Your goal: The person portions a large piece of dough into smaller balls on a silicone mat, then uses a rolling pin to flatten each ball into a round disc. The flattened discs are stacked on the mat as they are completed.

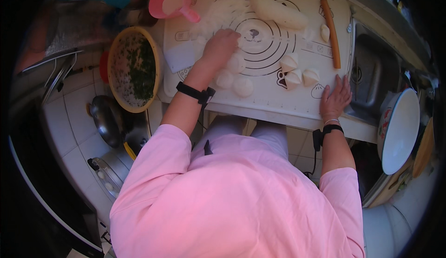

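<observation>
My left hand (223, 47) is over the printed dough mat (264, 99), fingers curled downward just above a few flattened dough rounds (243, 86). A pale bit shows at its fingertips; whether it is gripped is hidden. My right hand (336, 97) rests palm down on the mat's right edge, fingers somewhat spread, holding nothing. Left of it lie three cut dough pieces (293, 79). A thick dough log (278, 12) lies at the far side, with scattered flour beside it. A wooden rolling pin (331, 33) lies at the right, a small dough piece (324, 33) against it.
A pink scoop (184, 11) of flour and a white scraper (179, 56) lie at the mat's left. Beyond its left edge stands a yellow-rimmed bowl (158, 69) with chopped greens in its filling. A steel sink (374, 66) and white enamel basin (400, 132) are at the right.
</observation>
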